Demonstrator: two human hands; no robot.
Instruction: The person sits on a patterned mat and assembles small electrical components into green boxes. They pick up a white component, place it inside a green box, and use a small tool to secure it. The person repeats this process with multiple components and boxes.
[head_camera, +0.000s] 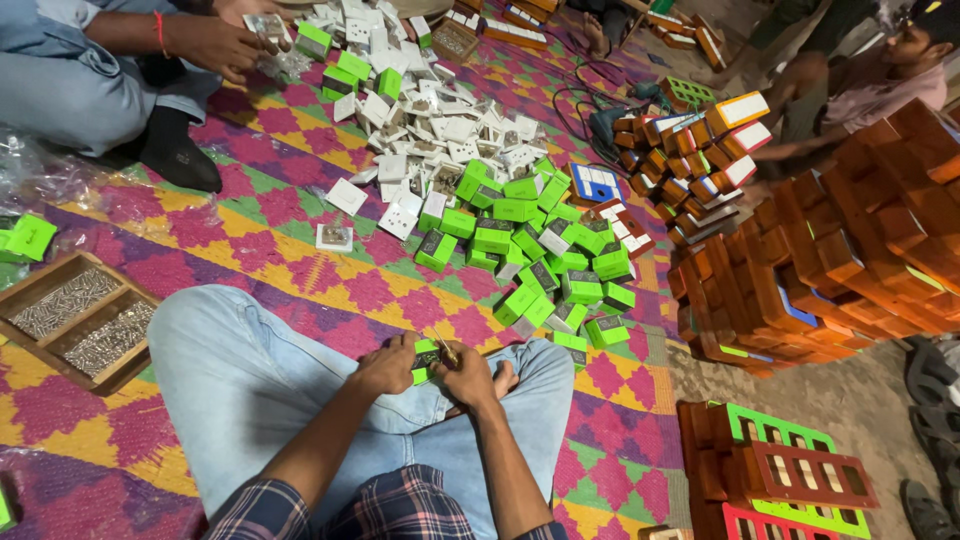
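Cross-legged, in blue jeans (250, 380), on a pink, yellow and green woven mat (300, 270). Left hand (388, 365) curled around a small green box (426, 360), held over the lap; right hand (466, 376) closed on a thin tool, too small to name, tip at the box. Boxy green plastic, dark face, mostly hidden by fingers. Judged well underway: a heap of like green boxes (530, 250) just ahead, a pile of white plates (430, 130) beyond. At the left, a wooden tray (75, 320) with 2 compartments of screws. Orange cartons (830, 260) stacked at the right. Another person's hands (215, 40) at the far pile.
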